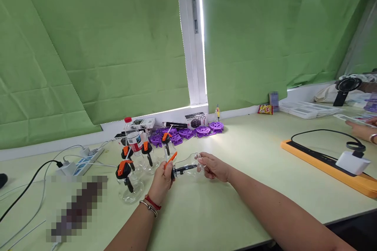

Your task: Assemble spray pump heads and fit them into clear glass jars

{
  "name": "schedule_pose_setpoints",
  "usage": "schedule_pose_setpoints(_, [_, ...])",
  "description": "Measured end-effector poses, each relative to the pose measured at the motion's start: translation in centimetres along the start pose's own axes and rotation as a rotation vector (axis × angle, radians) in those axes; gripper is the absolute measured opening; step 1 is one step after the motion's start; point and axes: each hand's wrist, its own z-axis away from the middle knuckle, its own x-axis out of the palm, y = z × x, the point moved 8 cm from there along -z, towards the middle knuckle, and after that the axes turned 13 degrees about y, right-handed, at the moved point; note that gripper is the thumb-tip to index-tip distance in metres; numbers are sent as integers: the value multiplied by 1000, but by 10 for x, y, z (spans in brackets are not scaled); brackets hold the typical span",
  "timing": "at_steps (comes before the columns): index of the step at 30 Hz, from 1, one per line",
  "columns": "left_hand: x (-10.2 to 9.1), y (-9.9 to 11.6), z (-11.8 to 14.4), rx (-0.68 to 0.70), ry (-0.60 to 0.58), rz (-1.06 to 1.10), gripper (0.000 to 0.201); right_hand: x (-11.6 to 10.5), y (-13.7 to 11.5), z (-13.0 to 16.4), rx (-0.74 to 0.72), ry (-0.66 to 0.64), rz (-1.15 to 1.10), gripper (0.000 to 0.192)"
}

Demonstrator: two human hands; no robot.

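Observation:
A clear bottle [191,160] with a black-and-orange top lies sideways between my hands above the table. My left hand [161,180] is wrapped round its top, where an orange lever [171,159] sticks up past the thumb. Closed on the rounded base end is my right hand [216,167]. A black tube shows inside the clear body. Left of my hands stand several similar clear bottles with black-and-orange tops, the closest one [129,184] beside my left forearm. My left fingers hide most of the held bottle's top.
Purple wheel-like plastic parts [186,133] lie along the back, near small boxes and a red-capped drink bottle [134,135]. Cables and a power strip [88,161] are at left. An orange-edged power strip [326,166] lies right, near another person's hand [361,130].

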Motion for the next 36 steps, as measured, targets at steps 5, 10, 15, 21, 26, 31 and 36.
schedule_pose_setpoints(5, [-2, 0, -2, 52, 17, -11, 35, 1, -2, 0, -4, 7, -14, 32])
schedule_pose_setpoints(10, [-2, 2, -3, 84, 17, -17, 36, 2, 1, -1, 12, 3, -29, 33])
schedule_pose_setpoints(15, [-1, 3, -3, 89, 14, 6, 37, 3, 2, 0, 29, -6, -29, 34])
schedule_pose_setpoints(21, [-2, 5, -2, 99, 19, -5, 36, 5, -2, 4, 39, -14, -27, 34])
schedule_pose_setpoints(26, [-3, 3, -3, 108, 10, -38, 34, 5, 1, 3, 47, -30, -32, 34])
schedule_pose_setpoints(31, [-5, 3, -5, 153, 24, -46, 35, 6, 7, 3, 47, -19, -39, 36])
schedule_pose_setpoints(36, [-5, 3, 0, 29, 14, 45, 35, 7, 2, 3, -41, -13, -12, 40])
